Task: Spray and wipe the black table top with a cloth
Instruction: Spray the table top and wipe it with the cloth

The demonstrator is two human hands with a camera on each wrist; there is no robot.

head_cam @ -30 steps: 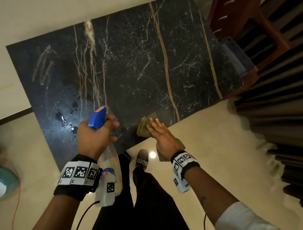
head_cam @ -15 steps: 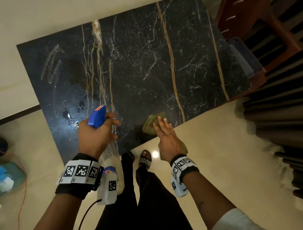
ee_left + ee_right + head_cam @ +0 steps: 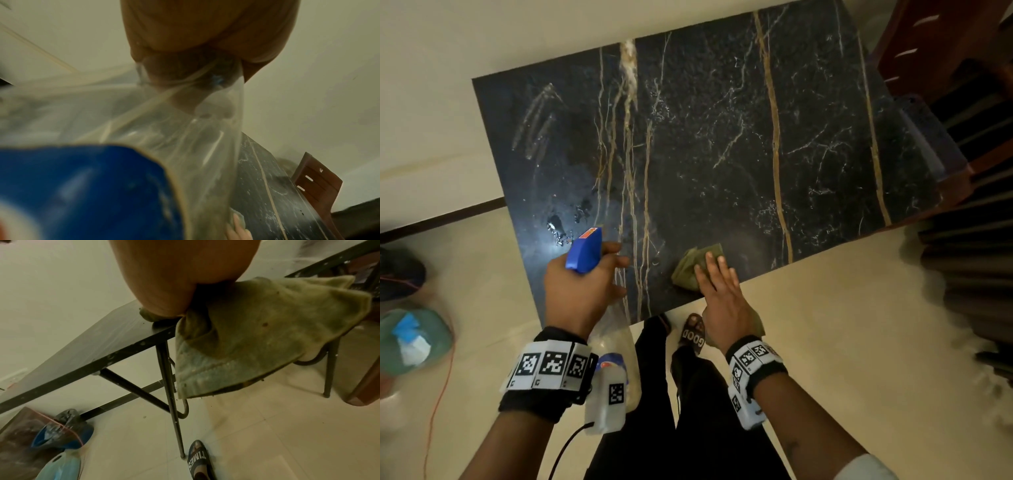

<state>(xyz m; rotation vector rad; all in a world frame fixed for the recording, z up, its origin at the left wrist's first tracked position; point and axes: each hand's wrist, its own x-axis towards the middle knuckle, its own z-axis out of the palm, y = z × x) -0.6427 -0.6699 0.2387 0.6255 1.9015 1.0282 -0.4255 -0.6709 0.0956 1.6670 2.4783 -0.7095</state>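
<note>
The black marble table top [image 3: 722, 137] with gold veins fills the head view. A folded olive cloth [image 3: 688, 270] lies at its near edge. My right hand [image 3: 714, 270] presses on it with straight fingers, and part of the cloth [image 3: 267, 337] hangs off the table edge [image 3: 102, 340]. My left hand [image 3: 585, 291] grips a clear spray bottle by its neck. The bottle's blue spray head [image 3: 585, 250] is over the near-left part of the table. Its clear body [image 3: 164, 129] fills the left wrist view.
Water drops [image 3: 558, 226] and smear marks [image 3: 537, 120] lie on the table's left part. A wooden chair [image 3: 941, 44] and dark slatted furniture [image 3: 969, 257] stand to the right. A green bundle [image 3: 410, 335] and an orange cord lie on the floor at left. My sandalled foot [image 3: 693, 334] is by the near edge.
My right hand has slid the cloth a little to the left along the near edge. The left hand still holds the bottle in about the same place.
</note>
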